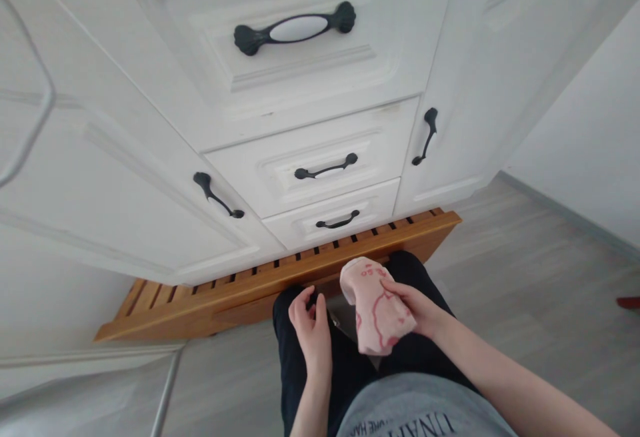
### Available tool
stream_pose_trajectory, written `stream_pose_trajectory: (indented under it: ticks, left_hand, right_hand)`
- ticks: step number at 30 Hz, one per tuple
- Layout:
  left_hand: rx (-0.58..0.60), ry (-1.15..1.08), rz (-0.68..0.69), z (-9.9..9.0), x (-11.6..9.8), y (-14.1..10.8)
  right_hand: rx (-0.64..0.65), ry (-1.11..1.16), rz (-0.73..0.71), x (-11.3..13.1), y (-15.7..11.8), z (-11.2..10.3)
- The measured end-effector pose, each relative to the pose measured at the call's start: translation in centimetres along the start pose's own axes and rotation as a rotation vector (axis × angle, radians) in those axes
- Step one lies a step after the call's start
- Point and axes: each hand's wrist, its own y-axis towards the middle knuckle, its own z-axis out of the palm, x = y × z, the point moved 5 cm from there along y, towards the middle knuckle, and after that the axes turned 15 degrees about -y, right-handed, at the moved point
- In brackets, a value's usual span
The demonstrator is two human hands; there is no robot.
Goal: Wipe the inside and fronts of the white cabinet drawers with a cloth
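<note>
My right hand is closed on a folded pink cloth with red line drawings on it, held over my lap. The thumb lies on top of the cloth, and the other fingers are hidden beneath it. To the left of the cloth, my left hand hovers over my dark-trousered knee. Its fingers are loosely curled and apart from the thumb, with nothing visible between them. The two hands do not touch.
A wooden slatted bench stands just beyond my knees. Behind it rises a white cabinet whose drawers and doors are closed, with dark handles. A metal rail stands at lower left. Grey floor extends to the right.
</note>
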Motion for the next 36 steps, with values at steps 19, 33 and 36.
stream_pose_trajectory:
  ticks: [19,33,36]
  left_hand:
    - [0.333,-0.362,-0.586,4.4,0.3,-4.4]
    - [0.328,-0.372,-0.552,5.4,-1.4,-4.5]
    - [0.267,-0.343,-0.485,5.3,-0.7,-4.0]
  right_hand:
    - [-0.579,-1.079,-0.584,5.2,-1.9,-0.6]
    - [0.031,-0.646,-0.303,3.3,-1.6,2.4]
    - [0.016,-0.307,-0.281,1.0,-1.5,3.1]
